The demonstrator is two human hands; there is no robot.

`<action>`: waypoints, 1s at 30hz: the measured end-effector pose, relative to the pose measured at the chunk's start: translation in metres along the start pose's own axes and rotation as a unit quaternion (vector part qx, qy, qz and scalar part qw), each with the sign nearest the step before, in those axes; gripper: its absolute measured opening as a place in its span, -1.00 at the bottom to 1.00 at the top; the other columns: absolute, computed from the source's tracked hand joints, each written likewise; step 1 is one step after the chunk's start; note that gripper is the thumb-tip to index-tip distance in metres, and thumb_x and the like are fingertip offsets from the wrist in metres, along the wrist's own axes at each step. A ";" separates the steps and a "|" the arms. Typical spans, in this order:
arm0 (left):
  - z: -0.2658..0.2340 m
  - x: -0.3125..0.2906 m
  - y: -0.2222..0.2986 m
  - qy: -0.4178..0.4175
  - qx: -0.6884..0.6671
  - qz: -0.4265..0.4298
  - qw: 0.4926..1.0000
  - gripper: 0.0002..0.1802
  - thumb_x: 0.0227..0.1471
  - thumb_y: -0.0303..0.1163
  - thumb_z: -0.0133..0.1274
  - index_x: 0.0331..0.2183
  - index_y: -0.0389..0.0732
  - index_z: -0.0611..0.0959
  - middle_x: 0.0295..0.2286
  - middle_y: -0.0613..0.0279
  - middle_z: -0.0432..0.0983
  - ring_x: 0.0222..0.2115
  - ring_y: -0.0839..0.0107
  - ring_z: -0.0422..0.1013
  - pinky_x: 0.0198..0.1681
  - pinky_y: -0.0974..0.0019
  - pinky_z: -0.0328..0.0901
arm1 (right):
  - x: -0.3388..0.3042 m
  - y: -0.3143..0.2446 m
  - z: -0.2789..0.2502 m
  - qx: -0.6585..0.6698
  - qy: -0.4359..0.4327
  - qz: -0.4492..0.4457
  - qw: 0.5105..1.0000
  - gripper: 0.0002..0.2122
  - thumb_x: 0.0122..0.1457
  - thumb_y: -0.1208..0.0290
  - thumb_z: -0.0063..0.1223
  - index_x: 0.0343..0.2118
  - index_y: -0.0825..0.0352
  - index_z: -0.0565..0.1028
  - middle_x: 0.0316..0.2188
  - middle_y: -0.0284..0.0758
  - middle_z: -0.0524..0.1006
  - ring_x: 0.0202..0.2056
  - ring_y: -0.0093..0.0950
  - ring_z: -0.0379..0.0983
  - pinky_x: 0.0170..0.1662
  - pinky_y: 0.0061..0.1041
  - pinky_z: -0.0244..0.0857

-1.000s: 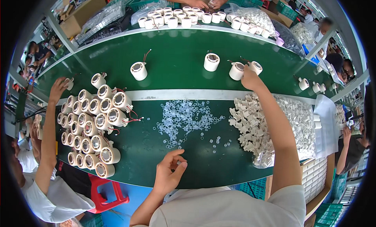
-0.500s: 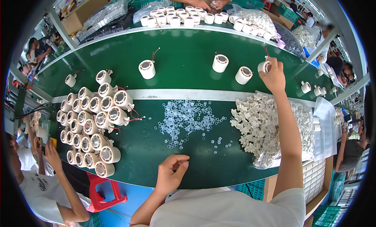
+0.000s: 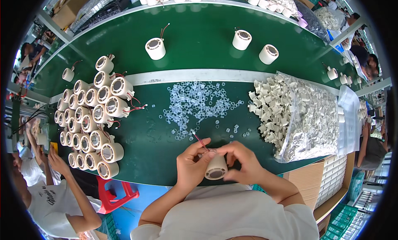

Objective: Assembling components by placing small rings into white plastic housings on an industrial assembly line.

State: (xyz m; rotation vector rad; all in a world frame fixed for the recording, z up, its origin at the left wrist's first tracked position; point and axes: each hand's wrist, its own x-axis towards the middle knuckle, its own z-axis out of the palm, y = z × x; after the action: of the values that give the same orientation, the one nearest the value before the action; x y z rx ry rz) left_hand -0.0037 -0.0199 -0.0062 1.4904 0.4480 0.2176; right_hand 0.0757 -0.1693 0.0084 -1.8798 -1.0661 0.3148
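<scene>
A white cylindrical motor (image 3: 216,168) with red wires is held in front of my body at the table's near edge, its round slotted end tilted toward me. My left hand (image 3: 191,164) grips it from the left, thumb and fingers closed near where the wires come out. Reaching in from the right, my right hand (image 3: 245,162) has its forefinger pressed on the wire end and its thumb by the motor's side. Whether a small part sits under the fingertips is hidden. Beyond the hands lies a spread of small clear plastic rings (image 3: 195,103).
Rows of white motors (image 3: 89,120) stand at left. A plastic bag (image 3: 311,124) spills small white clips (image 3: 269,103) at right. Past a metal rail (image 3: 182,75), several motors stand on the green belt (image 3: 199,41). A red stool (image 3: 112,196) and a co-worker (image 3: 54,198) are at lower left.
My right hand has brought a motor from the far green belt back to my body. My left hand now grips it too. The view has tilted nearer.
</scene>
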 end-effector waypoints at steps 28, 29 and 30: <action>-0.015 0.020 0.000 -0.295 -0.013 -0.014 0.955 -0.83 -0.09 -0.71 0.01 -0.39 -0.30 0.60 -0.45 0.27 0.53 -0.51 0.61 0.33 -0.43 0.57 0.25 | -0.004 0.008 0.013 0.178 0.076 0.231 0.954 -0.96 0.10 0.55 -0.06 -0.40 0.34 0.44 -0.58 -0.39 0.42 -0.58 -0.65 0.24 -0.49 -0.69 0.15; -0.016 0.020 0.001 -0.299 -0.015 -0.013 0.954 -0.83 -0.09 -0.71 0.01 -0.39 -0.30 0.60 -0.45 0.27 0.53 -0.51 0.61 0.33 -0.43 0.57 0.25 | -0.002 0.010 0.009 0.196 0.062 0.256 0.945 -0.96 0.09 0.54 -0.04 -0.39 0.34 0.44 -0.61 -0.40 0.42 -0.61 -0.65 0.23 -0.51 -0.68 0.14; -0.016 0.019 0.001 -0.291 -0.006 -0.020 0.956 -0.82 -0.09 -0.70 0.01 -0.38 -0.29 0.61 -0.46 0.28 0.52 -0.53 0.61 0.32 -0.45 0.57 0.24 | -0.002 0.011 0.004 0.213 0.049 0.281 0.935 -0.95 0.08 0.53 -0.01 -0.38 0.34 0.44 -0.63 -0.41 0.41 -0.63 -0.65 0.22 -0.54 -0.67 0.12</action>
State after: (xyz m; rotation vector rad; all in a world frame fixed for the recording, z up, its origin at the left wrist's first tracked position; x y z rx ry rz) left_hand 0.0067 0.0027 -0.0081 1.4518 -0.0005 -0.2518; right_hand 0.0776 -0.1708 -0.0032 -1.7394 -0.3298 0.7112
